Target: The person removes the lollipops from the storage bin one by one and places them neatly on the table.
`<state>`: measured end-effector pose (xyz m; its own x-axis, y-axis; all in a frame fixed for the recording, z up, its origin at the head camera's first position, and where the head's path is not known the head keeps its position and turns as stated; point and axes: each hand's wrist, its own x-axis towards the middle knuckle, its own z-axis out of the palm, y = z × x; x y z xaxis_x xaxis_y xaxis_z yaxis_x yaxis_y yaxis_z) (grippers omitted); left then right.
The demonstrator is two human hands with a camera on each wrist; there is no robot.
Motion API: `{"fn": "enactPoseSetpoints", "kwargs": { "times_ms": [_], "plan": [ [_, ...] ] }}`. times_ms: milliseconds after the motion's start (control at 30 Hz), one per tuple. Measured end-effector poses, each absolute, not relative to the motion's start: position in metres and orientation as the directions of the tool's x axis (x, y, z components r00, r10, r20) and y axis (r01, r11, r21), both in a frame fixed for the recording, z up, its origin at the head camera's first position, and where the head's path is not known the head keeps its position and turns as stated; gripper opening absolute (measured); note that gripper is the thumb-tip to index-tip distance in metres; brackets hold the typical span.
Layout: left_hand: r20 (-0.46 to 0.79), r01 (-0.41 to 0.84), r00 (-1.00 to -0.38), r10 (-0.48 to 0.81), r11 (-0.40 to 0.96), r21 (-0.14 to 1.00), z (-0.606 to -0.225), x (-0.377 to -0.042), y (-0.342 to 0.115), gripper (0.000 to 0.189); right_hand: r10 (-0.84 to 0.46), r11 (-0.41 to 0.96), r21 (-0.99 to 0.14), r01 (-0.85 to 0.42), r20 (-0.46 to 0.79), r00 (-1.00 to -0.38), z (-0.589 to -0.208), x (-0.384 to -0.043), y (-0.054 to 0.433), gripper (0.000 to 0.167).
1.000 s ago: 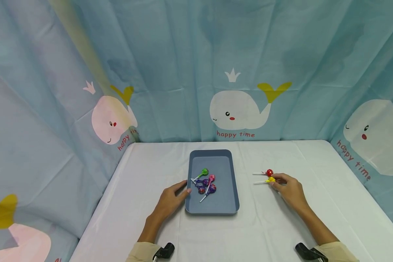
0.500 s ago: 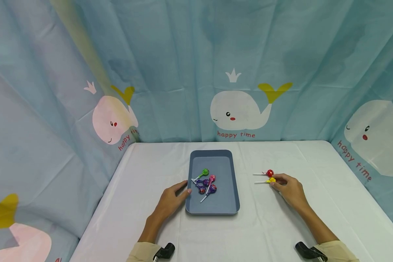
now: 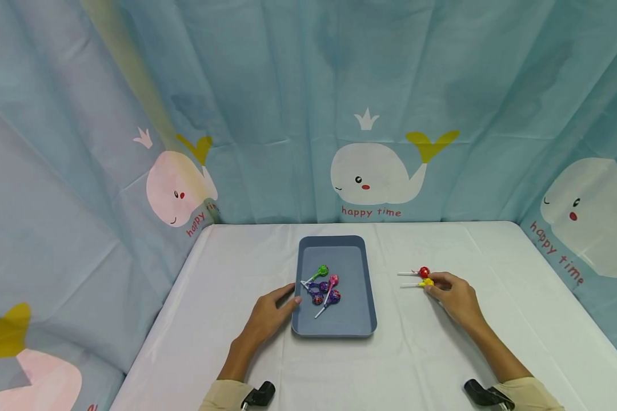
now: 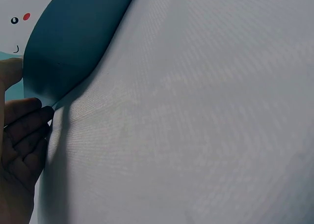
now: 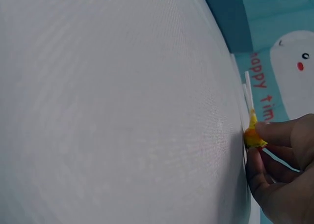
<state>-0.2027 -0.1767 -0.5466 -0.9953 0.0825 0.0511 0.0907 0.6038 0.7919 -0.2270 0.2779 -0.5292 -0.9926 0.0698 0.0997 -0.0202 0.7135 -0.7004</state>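
Note:
On the left edge of a blue-grey tray (image 3: 348, 297) my left hand (image 3: 265, 317) grips the rim, thumb over it and fingers against the outer side. Inside the tray lie a green lollipop (image 3: 323, 270), a pink lollipop (image 3: 333, 279) and several purple lollipops (image 3: 335, 295), crowded toward the left. To the right of the tray, my right hand (image 3: 457, 299) pinches a yellow lollipop (image 3: 427, 282) by its head between thumb and fingers, its white stick pointing left. Just beyond it lies a red lollipop (image 3: 424, 272), stick also leftward. The right wrist view shows the yellow wrapper (image 5: 253, 134) at the fingertips.
A white cloth covers the table (image 3: 519, 285). Behind it and along both sides hangs a light blue curtain (image 3: 267, 114) printed with whales. Black wrist mounts (image 3: 259, 394) sit at the sleeves near the front.
The yellow lollipop's stick has swung slightly, now closer to parallel with the red one's. Both hands and the tray stay in place.

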Motion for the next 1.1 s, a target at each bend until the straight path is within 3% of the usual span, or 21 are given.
{"fn": "enactPoseSetpoints", "kwargs": {
  "times_ms": [433, 833, 1100],
  "plan": [
    [0.044, 0.083, -0.996, 0.080, 0.603, 0.794, -0.547, -0.201, -0.176, 0.065, 0.089, 0.690, -0.723, -0.004, 0.090, -0.992, -0.529, -0.225, 0.279, 0.036],
    [0.042, 0.082, -0.996, 0.079, 0.611, 0.787, -0.545, -0.203, -0.175, 0.065, 0.126, 0.656, -0.752, -0.066, 0.195, -0.973, -0.523, -0.224, 0.278, 0.033],
    [0.030, 0.069, -0.997, 0.074, 0.610, 0.789, -0.545, -0.203, -0.175, 0.065, 0.109, 0.586, -0.792, -0.170, 0.286, -0.952, -0.519, -0.224, 0.267, 0.029]
  ]
}}
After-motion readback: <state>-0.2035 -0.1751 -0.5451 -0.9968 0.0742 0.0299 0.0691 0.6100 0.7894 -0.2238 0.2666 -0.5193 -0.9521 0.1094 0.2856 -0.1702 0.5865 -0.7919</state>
